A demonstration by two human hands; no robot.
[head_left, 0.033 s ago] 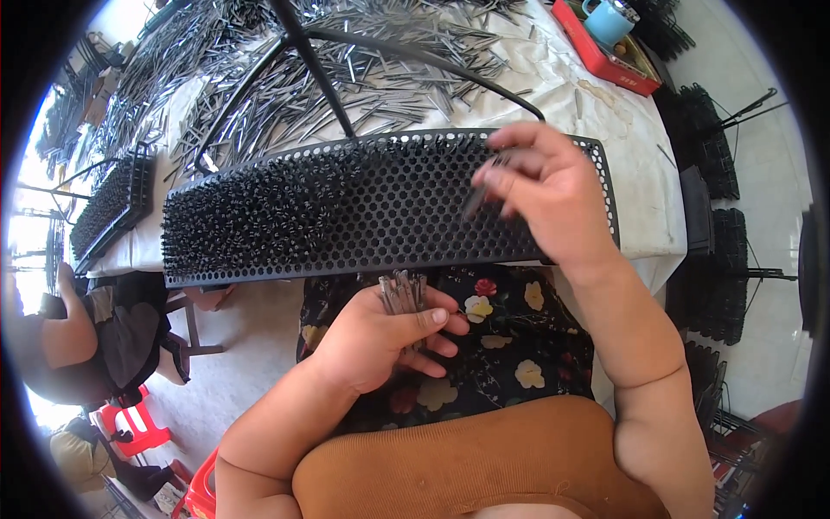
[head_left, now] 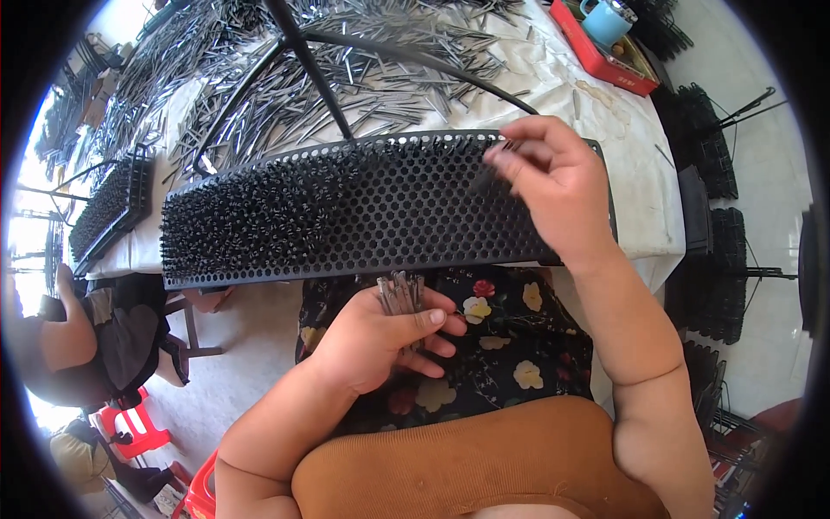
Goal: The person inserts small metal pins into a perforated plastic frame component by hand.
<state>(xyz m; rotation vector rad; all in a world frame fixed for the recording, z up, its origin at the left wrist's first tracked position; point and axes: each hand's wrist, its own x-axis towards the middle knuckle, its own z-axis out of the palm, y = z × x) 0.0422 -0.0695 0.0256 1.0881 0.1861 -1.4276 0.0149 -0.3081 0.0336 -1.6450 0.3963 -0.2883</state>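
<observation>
A long black perforated tray [head_left: 406, 225] lies at the table's near edge. Its left part is packed with upright metal pins [head_left: 259, 221], while its right part shows bare honeycomb holes. My left hand [head_left: 380, 337] is below the tray over my lap, gripping a small bundle of thin metal pins [head_left: 399, 292] that stick up from my fist. Above the tray's right part, my right hand [head_left: 558, 195] pinches a single pin [head_left: 491, 164] between its fingertips, tip down toward the holes.
Loose metal pins [head_left: 363, 78] cover the white-clothed table [head_left: 622, 164], crossed by a black bent frame [head_left: 311, 65]. A red tray with a blue mug [head_left: 605, 35] is far right. A second filled tray [head_left: 108, 203] sits left. Another person [head_left: 78, 346] sits at left; black racks [head_left: 713, 259] stand right.
</observation>
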